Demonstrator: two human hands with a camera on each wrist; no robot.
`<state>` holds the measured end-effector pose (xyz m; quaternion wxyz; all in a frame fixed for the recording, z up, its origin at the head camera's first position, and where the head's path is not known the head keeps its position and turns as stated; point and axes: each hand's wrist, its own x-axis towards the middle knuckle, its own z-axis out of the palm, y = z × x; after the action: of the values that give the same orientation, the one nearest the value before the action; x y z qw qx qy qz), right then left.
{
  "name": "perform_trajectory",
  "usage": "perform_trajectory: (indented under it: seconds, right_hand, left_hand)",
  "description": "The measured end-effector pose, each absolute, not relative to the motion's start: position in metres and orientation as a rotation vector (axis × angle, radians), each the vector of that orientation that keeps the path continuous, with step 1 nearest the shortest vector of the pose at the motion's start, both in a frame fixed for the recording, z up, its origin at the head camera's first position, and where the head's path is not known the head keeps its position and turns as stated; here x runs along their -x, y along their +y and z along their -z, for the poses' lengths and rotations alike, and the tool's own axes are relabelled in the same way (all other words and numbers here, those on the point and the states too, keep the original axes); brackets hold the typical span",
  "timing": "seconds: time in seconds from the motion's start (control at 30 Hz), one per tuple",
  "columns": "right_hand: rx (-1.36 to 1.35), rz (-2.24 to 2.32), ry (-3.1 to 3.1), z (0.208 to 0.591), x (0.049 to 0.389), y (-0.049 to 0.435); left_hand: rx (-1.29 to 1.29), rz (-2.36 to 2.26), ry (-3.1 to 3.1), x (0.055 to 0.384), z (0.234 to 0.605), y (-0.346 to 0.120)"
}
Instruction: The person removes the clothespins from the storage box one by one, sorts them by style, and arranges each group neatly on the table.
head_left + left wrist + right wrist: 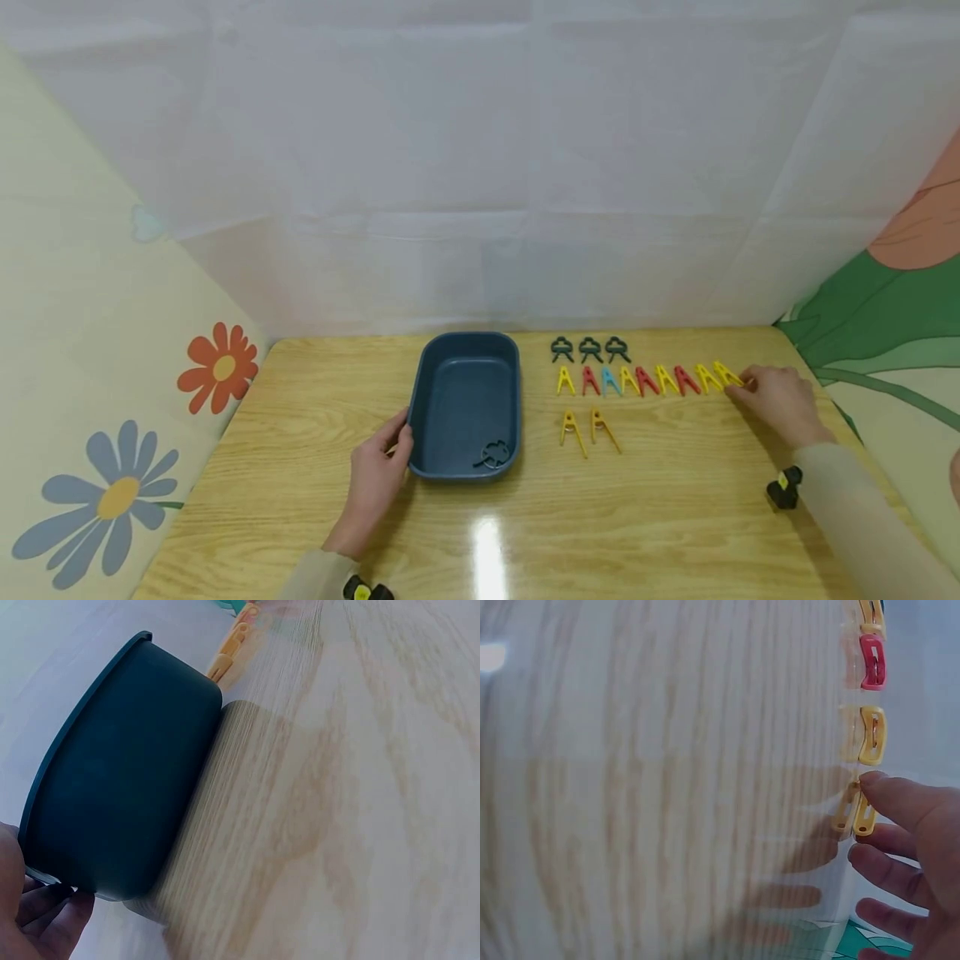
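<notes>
A dark blue plastic basin (465, 408) stands on the table, with a dark clover-shaped item (493, 454) in its near right corner. My left hand (381, 458) grips the basin's near left rim; in the left wrist view its fingers (64, 926) lie against the outer wall. Far right, my right hand (780, 404) pinches the end yellow clothespin (865, 814) between thumb and forefinger. This clothespin closes a row of yellow, red (647, 381) and light blue (611, 381) clothespins standing legs-down in the head view.
Behind the row lie three dark clips (590, 349). Two orange-yellow clothespins (572, 432) lie in front of it, right of the basin. A white sheet (487, 167) hangs along the table's back edge, and flowered panels (112, 400) flank both sides.
</notes>
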<state>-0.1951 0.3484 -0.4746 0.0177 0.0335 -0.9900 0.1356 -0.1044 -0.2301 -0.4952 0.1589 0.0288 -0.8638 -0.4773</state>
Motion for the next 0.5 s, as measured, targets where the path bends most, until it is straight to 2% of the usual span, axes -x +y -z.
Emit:
perform_trajectory:
  seconds: [0.5]
  right_hand:
    - [-0.097, -0.432, -3.076, 0.4762, 0.1921, 0.3497]
  left_hand:
    - [-0.091, 1.373, -2.486, 0.1052, 0.4959, -0.2300]
